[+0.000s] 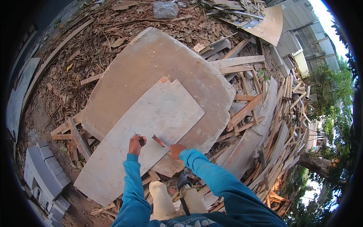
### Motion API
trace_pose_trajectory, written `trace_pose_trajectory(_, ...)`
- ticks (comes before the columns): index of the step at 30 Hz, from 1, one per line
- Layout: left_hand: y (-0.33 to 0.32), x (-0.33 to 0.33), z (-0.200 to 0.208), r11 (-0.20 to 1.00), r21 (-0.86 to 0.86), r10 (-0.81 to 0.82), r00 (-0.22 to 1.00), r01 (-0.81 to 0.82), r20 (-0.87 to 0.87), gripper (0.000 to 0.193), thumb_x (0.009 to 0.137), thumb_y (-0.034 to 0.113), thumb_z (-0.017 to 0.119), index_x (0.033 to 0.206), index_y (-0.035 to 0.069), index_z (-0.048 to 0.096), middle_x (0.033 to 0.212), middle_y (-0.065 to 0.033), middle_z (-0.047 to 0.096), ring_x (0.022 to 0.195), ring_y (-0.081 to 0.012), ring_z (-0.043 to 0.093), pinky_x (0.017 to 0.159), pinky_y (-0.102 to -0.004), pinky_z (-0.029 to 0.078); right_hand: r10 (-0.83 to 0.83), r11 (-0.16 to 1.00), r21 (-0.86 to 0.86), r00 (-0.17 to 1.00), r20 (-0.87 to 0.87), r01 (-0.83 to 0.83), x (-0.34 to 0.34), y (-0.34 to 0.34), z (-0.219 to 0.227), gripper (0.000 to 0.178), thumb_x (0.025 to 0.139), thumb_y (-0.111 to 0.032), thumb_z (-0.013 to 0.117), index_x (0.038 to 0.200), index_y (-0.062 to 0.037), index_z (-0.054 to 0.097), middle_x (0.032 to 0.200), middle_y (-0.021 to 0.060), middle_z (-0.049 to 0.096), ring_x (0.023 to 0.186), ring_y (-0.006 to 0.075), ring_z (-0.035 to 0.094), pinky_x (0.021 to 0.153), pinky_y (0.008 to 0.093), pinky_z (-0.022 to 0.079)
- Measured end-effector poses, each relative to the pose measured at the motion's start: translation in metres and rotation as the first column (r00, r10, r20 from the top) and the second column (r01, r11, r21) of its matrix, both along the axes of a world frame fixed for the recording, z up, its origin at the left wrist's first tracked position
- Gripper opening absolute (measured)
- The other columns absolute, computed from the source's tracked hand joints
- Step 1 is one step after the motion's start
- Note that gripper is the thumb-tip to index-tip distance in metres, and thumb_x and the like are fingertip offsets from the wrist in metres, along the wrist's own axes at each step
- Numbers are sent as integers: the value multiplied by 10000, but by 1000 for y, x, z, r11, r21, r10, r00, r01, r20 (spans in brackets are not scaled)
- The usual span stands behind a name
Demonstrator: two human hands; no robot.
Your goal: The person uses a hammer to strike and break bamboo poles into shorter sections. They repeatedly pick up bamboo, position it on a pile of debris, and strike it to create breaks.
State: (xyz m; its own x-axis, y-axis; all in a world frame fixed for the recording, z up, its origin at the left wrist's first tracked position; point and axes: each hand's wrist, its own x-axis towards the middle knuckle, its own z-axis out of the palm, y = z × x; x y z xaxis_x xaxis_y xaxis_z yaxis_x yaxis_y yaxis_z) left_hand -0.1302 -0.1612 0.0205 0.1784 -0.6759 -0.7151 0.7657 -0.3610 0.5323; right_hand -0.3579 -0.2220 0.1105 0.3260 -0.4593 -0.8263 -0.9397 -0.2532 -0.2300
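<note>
My right hand is closed around the handle of a hammer with red on its handle. The hammer's head lies just over the pale plywood strip, pointing left toward my other hand. My left hand is closed with its fingers curled, above the same strip. A thin, grey nail pokes up from its fingertips; its lower part is hidden. Under the strip rests a larger brown plywood sheet with worn edges. A dusty white patch marks the strip.
Wooden frame pieces jut out beneath the sheets. Scrap planks and a long pile of lumber fill the right side. Grey blocks are stacked at left. Dry leaves and a clear plastic bag lie at the far side.
</note>
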Motion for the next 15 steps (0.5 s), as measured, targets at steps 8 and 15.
trace_pose_trajectory(8, -83, -22, -14, 964, 108, -236, 970, 242, -63, 125, 877, 178, 462, 867, 68, 522, 580, 41, 356, 464, -63, 284, 391, -232, 201, -89, 996, -10, 996, 11, 89, -12, 17, 1, 337, 785, -150, 563, 1100, -48, 625, 1041, 213, 659, 1005, 388, 627, 851, 463, 509)
trace_pose_trajectory(15, -131, -75, -47, 864, 107, -503, 848, 492, 165, 308, 929, 195, 412, 963, 7, 654, 688, -3, 563, 539, -85, 450, 459, -243, 339, -281, 960, 5, 957, 73, 281, -28, 26, -8, 353, 784, -151, 541, 1103, -13, 603, 1077, 254, 631, 1039, 409, 602, 890, 498, 479)
